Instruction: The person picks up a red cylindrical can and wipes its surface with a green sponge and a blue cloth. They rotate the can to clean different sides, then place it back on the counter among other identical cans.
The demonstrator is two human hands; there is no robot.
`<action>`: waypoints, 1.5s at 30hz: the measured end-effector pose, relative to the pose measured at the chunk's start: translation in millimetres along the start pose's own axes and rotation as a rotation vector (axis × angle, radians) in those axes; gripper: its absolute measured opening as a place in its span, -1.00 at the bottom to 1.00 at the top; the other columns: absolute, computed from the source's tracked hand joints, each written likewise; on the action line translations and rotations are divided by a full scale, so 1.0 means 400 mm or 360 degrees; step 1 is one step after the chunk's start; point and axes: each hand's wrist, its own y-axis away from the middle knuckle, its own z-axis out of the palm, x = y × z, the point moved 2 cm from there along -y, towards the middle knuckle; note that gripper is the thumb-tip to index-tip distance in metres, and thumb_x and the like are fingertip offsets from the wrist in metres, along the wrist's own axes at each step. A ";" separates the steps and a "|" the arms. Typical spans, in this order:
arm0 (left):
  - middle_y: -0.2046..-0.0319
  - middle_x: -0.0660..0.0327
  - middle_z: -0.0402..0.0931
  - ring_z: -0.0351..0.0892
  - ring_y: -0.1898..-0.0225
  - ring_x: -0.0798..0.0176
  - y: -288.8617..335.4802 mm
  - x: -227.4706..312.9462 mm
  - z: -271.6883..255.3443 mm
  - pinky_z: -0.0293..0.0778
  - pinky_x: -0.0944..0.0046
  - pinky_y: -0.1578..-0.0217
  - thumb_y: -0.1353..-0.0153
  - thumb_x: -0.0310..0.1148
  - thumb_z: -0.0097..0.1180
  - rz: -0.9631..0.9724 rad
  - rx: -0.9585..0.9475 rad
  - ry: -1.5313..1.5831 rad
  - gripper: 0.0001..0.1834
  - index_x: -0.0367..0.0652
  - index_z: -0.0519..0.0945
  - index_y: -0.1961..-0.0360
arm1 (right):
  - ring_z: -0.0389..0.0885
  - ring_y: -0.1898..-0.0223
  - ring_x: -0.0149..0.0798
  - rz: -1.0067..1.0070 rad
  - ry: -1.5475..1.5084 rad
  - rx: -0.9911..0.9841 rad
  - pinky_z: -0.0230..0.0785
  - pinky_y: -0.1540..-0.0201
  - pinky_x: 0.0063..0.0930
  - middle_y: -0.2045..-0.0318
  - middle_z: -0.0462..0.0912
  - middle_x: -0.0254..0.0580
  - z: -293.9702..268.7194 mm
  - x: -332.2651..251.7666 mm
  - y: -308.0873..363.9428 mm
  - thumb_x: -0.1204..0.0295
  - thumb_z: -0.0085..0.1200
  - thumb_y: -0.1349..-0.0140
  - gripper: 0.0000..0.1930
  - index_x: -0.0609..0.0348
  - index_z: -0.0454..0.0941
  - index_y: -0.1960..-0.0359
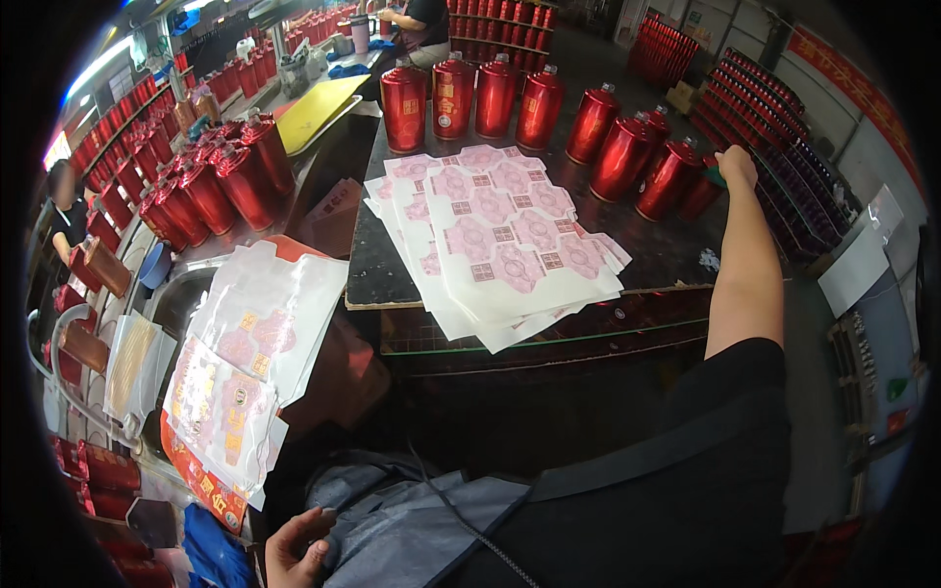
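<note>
My right arm stretches out to the far right of the black table (667, 272). My right hand (737, 167) is closed at the top of the rightmost red bottle (698, 199), with a small green patch showing below the fingers. The hand covers that bottle's neck. More glossy red bottles (540, 110) with clear tops stand in a row along the far side. In front of them lies a fanned stack of pink-printed sheets (510, 220). Low in the view, my left hand (297, 551) is beside my grey apron (421, 524), fingers apart and holding nothing.
Left of the table, printed sheets (260, 323) rest over a metal sink (186, 294). Behind them stand clustered red bottles (242, 181), a blue cup (155, 265) and a yellow board (319, 110). Two people work farther back. Bottle racks (755, 98) stand at the right.
</note>
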 end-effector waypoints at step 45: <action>0.13 0.18 0.62 0.59 0.07 0.24 0.492 -0.474 0.462 0.49 0.28 0.03 -0.12 -0.71 0.18 -0.0523 0.2356 0.0223 -0.52 -0.17 0.67 -0.09 | 0.28 0.69 -0.37 -0.4657 -0.2096 0.0139 0.08 0.65 -0.50 0.64 0.35 -0.33 -0.314 -0.714 1.701 0.27 0.25 -0.37 -0.72 0.30 0.73 0.30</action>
